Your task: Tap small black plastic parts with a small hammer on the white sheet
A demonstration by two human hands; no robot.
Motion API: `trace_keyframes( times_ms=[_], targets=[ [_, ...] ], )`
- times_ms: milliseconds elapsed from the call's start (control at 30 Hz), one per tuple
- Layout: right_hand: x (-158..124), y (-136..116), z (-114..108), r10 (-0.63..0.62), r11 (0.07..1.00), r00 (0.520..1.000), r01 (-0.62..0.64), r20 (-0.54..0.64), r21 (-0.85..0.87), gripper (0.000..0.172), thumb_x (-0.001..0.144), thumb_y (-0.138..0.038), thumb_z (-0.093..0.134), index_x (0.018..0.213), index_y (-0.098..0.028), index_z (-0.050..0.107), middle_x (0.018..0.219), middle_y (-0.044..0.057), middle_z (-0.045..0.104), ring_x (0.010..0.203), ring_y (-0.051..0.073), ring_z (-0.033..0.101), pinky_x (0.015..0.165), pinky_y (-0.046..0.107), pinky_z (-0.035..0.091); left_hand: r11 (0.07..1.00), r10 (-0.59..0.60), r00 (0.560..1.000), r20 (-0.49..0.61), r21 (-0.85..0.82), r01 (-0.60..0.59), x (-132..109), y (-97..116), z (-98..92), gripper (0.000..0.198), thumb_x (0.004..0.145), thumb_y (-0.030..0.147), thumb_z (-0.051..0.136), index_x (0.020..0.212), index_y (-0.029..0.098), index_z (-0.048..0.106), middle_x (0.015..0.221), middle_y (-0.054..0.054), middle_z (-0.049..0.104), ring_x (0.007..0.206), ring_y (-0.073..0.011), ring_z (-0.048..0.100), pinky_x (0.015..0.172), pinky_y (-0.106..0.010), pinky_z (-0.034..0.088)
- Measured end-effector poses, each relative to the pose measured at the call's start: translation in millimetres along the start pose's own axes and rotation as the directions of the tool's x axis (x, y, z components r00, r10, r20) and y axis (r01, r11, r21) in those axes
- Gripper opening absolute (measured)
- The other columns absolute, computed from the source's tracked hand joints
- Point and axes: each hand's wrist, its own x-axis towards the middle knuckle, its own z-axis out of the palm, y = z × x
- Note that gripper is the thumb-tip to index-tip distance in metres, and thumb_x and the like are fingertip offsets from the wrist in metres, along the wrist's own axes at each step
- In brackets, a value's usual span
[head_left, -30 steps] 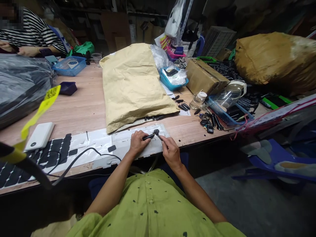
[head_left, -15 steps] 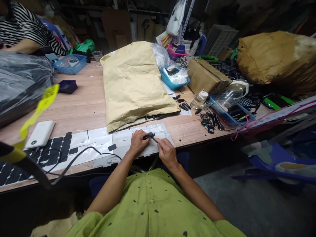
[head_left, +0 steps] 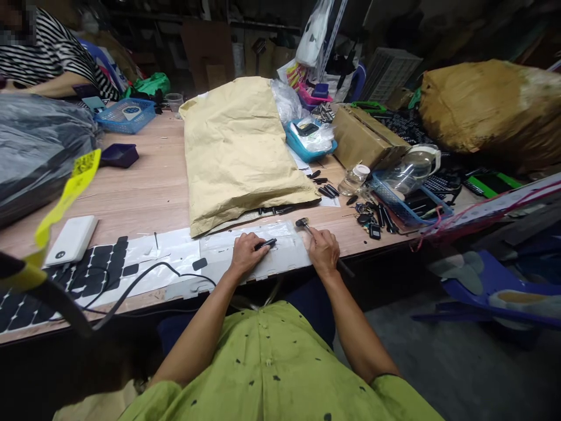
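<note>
Half a second ago the small hammer was over the black piece; now I see the right hand has swung it away to the right, fingers curled round its handle. The left hand still pinches the black piece low on a pale board, just below the frame's centre. That board lies along the near edge of a wood-grain table, beneath a big tan paper sack. A cardboard box sits at upper right; at upper left, a person in stripes.
</note>
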Motion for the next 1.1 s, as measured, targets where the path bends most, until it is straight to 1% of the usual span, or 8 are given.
trace_keyframes(
  times_ms=[267, 367, 500, 633, 733, 900, 1000, 1100],
  targets=[
    [-5.7, -4.3, 12.1, 0.09, 0.995, 0.996, -0.09, -0.002, -0.034, 0.036, 0.089, -0.01, 0.054, 0.112, -0.026, 0.077, 0.093, 0.008, 0.061, 0.088, 0.022, 0.047, 0.073, 0.033, 0.03, 0.997, 0.068, 0.997, 0.033, 0.027, -0.069, -5.1, -3.0, -5.1, 0.023, 0.09, 0.039, 0.065, 0.103, 0.027, 0.08, 0.095, -0.005, 0.071, 0.094, -0.0249, 0.056, 0.086, -0.04, 0.041],
    [-5.6, -6.6, 12.3, 0.091, 0.995, 0.996, -0.091, -0.009, -0.04, 0.036, 0.089, -0.01, 0.053, 0.111, -0.027, 0.077, 0.093, 0.008, 0.061, 0.088, 0.022, 0.047, 0.074, 0.033, 0.03, 0.979, 0.203, 0.976, 0.079, 0.016, -0.205, -25.0, -5.4, -7.4, 0.02, 0.087, 0.039, 0.069, 0.099, 0.028, 0.08, 0.102, -0.006, 0.071, 0.1, -0.026, 0.056, 0.092, -0.042, 0.042],
    [-5.8, -7.4, 12.8, 0.09, 0.994, 0.996, -0.09, -0.012, -0.053, 0.035, 0.089, -0.01, 0.054, 0.111, -0.026, 0.076, 0.093, 0.008, 0.061, 0.088, 0.023, 0.047, 0.074, 0.033, 0.029, 0.917, 0.392, 0.908, 0.148, 0.021, -0.399, -63.3, -11.5, -10.8, 0.018, 0.082, 0.036, 0.074, 0.098, 0.03, 0.08, 0.124, -0.007, 0.068, 0.116, -0.0301, 0.054, 0.101, -0.047, 0.041],
    [-6.4, -7.6, 13.4, 0.087, 0.994, 0.996, -0.088, -0.02, -0.063, 0.034, 0.089, -0.01, 0.054, 0.111, -0.026, 0.076, 0.093, 0.008, 0.061, 0.088, 0.023, 0.047, 0.073, 0.033, 0.029, 0.895, 0.416, 0.892, 0.177, 0.096, -0.437, -88.9, -11.8, -13.4, 0.02, 0.075, 0.03, 0.079, 0.096, 0.03, 0.08, 0.141, -0.007, 0.061, 0.126, -0.0354, 0.049, 0.105, -0.053, 0.039],
    [-6.8, -8.1, 13.5, 0.081, 0.993, 0.996, -0.083, -0.022, -0.081, 0.034, 0.089, -0.01, 0.054, 0.111, -0.026, 0.075, 0.094, 0.007, 0.061, 0.088, 0.022, 0.046, 0.073, 0.033, 0.029, 0.904, 0.404, 0.901, 0.157, 0.084, -0.419, -91.0, -7.3, -13.7, 0.025, 0.07, 0.032, 0.082, 0.094, 0.028, 0.079, 0.141, -0.008, 0.061, 0.127, -0.0365, 0.049, 0.106, -0.055, 0.04],
    [-7.0, -8.3, 14.0, 0.066, 0.991, 0.997, -0.069, -0.028, -0.11, 0.032, 0.09, -0.011, 0.055, 0.111, -0.025, 0.075, 0.093, 0.007, 0.06, 0.087, 0.022, 0.046, 0.073, 0.032, 0.029, 0.977, 0.214, 0.976, -0.027, 0.022, -0.214, -41.9, -2.7, -17.8, 0.022, 0.089, 0.037, 0.061, 0.097, 0.024, 0.077, 0.099, -0.009, 0.074, 0.097, -0.0264, 0.063, 0.091, -0.044, 0.051],
    [-7.1, -7.7, 14.8, 0.05, 0.992, 0.998, -0.054, -0.033, -0.118, 0.032, 0.089, -0.012, 0.056, 0.111, -0.025, 0.075, 0.092, 0.007, 0.06, 0.087, 0.022, 0.046, 0.073, 0.032, 0.029, 0.996, 0.013, 0.987, -0.163, 0.092, 0.002, 12.4, 1.4, -23.5, 0.028, 0.094, 0.036, 0.053, 0.099, 0.022, 0.077, 0.098, -0.01, 0.074, 0.096, -0.0269, 0.064, 0.09, -0.041, 0.051],
    [-7.7, -7.7, 15.9, 0.039, 0.991, 0.999, -0.043, -0.037, -0.127, 0.032, 0.088, -0.012, 0.056, 0.11, -0.025, 0.074, 0.091, 0.006, 0.059, 0.086, 0.022, 0.045, 0.073, 0.032, 0.028, 0.953, -0.173, 0.973, -0.153, 0.224, 0.205, 58.9, 11.5, -28.9, 0.034, 0.092, 0.039, 0.054, 0.1, 0.016, 0.078, 0.104, -0.016, 0.073, 0.106, -0.0328, 0.063, 0.094, -0.043, 0.05]
  ],
)
